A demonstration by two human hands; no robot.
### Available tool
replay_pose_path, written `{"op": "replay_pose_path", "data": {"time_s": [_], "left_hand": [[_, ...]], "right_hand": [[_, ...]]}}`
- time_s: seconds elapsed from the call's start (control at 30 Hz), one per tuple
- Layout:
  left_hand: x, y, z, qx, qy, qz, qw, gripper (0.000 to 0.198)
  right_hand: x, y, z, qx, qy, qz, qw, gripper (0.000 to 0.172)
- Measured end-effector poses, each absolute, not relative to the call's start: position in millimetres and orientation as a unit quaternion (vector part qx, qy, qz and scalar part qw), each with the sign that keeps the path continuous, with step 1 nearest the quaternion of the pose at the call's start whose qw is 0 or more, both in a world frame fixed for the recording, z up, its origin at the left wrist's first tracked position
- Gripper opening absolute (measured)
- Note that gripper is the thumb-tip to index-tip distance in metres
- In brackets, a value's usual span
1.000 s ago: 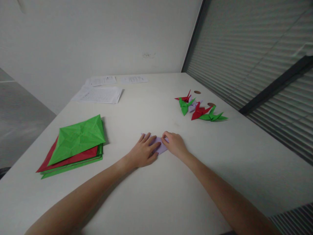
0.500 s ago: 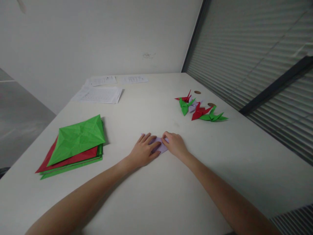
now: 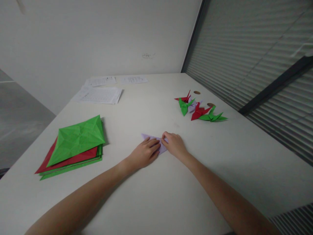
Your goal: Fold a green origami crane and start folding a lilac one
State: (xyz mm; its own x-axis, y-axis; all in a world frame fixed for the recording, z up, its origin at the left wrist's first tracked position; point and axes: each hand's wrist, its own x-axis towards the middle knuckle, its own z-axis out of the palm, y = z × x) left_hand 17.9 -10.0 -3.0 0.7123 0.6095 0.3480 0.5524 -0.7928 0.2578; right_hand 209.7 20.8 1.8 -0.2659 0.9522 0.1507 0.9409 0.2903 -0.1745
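A small piece of folded lavender origami paper [image 3: 162, 149] lies on the white table in front of me, with a pointed tip showing at its far left. My left hand [image 3: 144, 154] rests across the paper, fingers lying flat on it and pointing right. At the paper's right edge my right hand [image 3: 174, 143] pinches the paper between thumb and index finger. Both hands partly cover the paper, so its full folded shape is hidden.
To the left is a stack of creased green paper [image 3: 80, 138] and red paper [image 3: 70, 160]. Red cranes [image 3: 199, 112], green cranes [image 3: 212, 116] and a lavender one [image 3: 192, 107] sit at right, beside table holes [image 3: 197, 92]. Printed sheets [image 3: 102, 94] lie farther back. Window blinds [image 3: 256, 49] border the right.
My left hand has slid slightly toward me and its fingers have drawn in, uncovering the paper's left tip. The right hand keeps its pinch at nearly the same spot.
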Motion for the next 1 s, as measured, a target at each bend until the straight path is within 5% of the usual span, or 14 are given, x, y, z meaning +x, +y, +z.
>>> {"op": "replay_pose_path", "data": {"time_s": [1.0], "left_hand": [[15.4,-8.7,-4.1,0.919,0.308,0.227,0.092,0.033]], "right_hand": [[207.5,19.2,4.6,-0.595,-0.796,0.01,0.116,0.008]]}}
